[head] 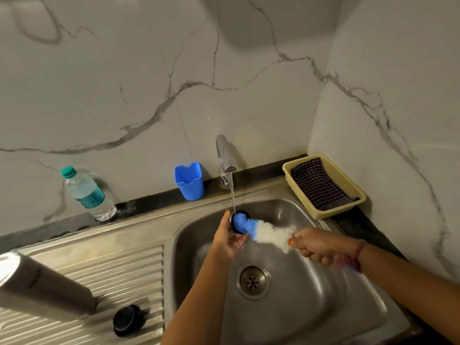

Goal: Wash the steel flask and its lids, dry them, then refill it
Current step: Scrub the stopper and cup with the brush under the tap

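Steel sink (311,307), tap running: left fingers (225,217) around black round lid (240,213) (blue-and-white brush (258,230) inside), right fingers (302,250) gripping brush.

flask (47,287): dark steel, upright on drainboard | black lid (128,319): beside it | second lid (240,221): under tap stream

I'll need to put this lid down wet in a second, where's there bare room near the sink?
Bare ribs on the drainboard between the steel flask and the basin edge, above the black lid. Also the ledge between the water bottle and blue cup. The basket corner is crowded.
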`<state>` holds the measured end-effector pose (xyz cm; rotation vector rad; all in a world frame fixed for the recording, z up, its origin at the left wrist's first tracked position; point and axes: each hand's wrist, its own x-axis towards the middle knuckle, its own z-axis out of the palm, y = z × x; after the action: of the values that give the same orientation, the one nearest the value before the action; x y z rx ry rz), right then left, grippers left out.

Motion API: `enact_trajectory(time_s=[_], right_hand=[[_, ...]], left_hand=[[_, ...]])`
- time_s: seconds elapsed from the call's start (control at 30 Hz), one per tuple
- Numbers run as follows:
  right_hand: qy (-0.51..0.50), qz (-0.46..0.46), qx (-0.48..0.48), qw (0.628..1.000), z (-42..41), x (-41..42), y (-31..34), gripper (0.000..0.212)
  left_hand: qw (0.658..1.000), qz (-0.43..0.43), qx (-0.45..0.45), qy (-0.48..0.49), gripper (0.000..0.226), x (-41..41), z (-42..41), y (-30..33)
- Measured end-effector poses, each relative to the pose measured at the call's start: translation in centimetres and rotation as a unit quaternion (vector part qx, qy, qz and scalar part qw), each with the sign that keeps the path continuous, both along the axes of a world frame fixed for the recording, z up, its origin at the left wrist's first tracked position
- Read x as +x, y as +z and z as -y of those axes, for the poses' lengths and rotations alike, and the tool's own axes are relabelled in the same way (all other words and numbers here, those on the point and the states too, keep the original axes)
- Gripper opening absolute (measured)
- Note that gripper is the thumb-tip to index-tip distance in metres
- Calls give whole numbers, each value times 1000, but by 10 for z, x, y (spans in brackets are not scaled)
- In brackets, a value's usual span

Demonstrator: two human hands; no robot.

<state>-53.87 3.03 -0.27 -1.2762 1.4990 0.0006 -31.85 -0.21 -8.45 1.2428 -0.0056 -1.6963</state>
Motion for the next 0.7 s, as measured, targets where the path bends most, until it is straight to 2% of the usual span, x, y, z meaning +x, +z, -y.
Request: enact_trajectory(time_s=[0.07, 0.1, 0.13, 0.17, 0.2, 0.23, 0.3, 0.33, 0.4, 0.43, 0.47, 0.53, 0.57, 0.6, 0.63, 0.7], right_hand=[[97, -78, -126, 984, 2, 2, 1, 29], [170, -136, -227, 949, 1, 2, 1, 32], [244, -207, -350, 880, 3, 0, -3, 35], [303, -278, -474, 779, 4, -2, -5, 42], [334, -310, -554, 697, 5, -3, -5, 51], [351, -332, -604, 634, 7, -4, -2, 57], [357, -338, -653, 576, 15, -5, -3, 61], [356, -340, -662, 565, 18, -5, -2, 62], [352, -349, -619, 609, 18, 0, 4, 59], [349, -339, -576, 657, 16, 3, 5, 51], [326, -323, -500, 735, 13, 6, 6, 39], [230, -221, -258, 912, 16, 13, 9, 18], [155, -140, -125, 970, 21, 11, 7, 19], [67, -49, 10, 996, 26, 10, 8, 20], [-16, 33, 110, 993, 29, 8, 10, 18], [-88, 111, 179, 973, 30, 3, 13, 15]], left_hand=[[1000, -14, 3, 5, 39, 2, 2, -1], [1000, -19, 8, 11, 36, 3, 3, -1], [1000, -25, 10, 15, 36, 3, 4, -1], [999, -25, 13, 15, 37, 3, 5, -2], [1000, -23, 15, 11, 38, 3, 7, -4], [1000, -17, 16, 3, 38, 3, 7, -5], [1000, -3, 14, -6, 35, 2, 7, -8], [1000, -2, 14, -7, 34, 1, 8, -8], [1000, 0, 12, -8, 31, 2, 9, -8], [1000, -1, 7, -6, 29, 3, 10, -8], [1000, -5, 2, 1, 28, 3, 11, -7], [1000, -16, -5, 9, 26, 6, 11, -10], [1000, -20, -10, 9, 27, 7, 10, -11], [1000, -23, -15, 10, 28, 7, 10, -10], [1000, -21, -19, 10, 31, 8, 10, -11], [1000, -13, -22, 10, 34, 8, 11, -12]])
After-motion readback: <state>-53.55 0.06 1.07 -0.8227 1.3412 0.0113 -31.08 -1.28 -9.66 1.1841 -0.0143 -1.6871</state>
